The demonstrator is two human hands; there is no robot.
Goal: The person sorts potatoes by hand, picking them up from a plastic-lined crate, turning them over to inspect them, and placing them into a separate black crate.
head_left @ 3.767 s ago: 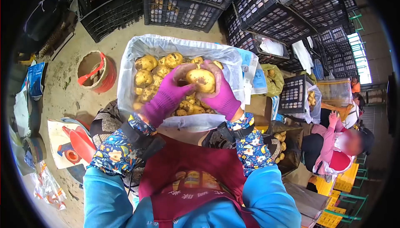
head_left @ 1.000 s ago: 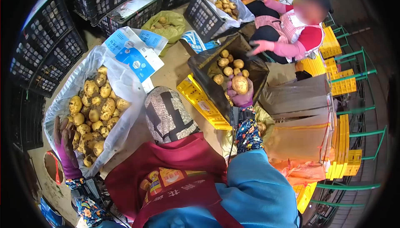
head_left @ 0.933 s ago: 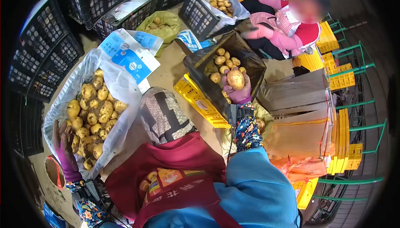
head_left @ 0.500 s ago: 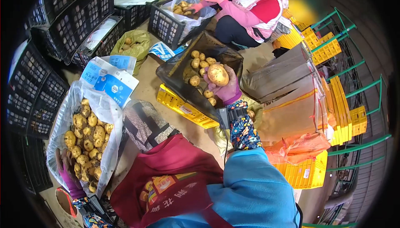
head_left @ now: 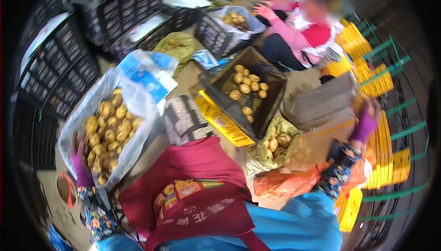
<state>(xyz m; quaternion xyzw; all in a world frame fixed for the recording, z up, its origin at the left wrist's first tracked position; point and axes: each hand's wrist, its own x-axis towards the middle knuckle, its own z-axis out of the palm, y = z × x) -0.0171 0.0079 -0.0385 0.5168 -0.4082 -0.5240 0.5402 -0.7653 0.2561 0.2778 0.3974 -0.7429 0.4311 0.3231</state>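
- Middle's decently lit, white liner [head_left: 149, 111] and blue sleeve [head_left: 298, 221] pop most; can't tell where the light comes from
- far-right background [head_left: 411, 35] is pretty murky
- motion smear basically everywhere, right hand [head_left: 366, 115] gets mushy fingers
- potatoes [head_left: 123, 129] look soft, apron lettering [head_left: 206, 214] kinda fuzzy too
- fisheye bows the black crates [head_left: 57, 67], corners go solid black

crate [head_left: 146, 97] left (potatoes [head_left: 123, 129] inside) | box [head_left: 272, 79] right | sack [head_left: 260, 153] beside box

Left hand [head_left: 78, 155] beside the potatoes [head_left: 123, 131] in a white liner [head_left: 153, 123], blurred right hand [head_left: 367, 119] near yellow crates [head_left: 379, 154].
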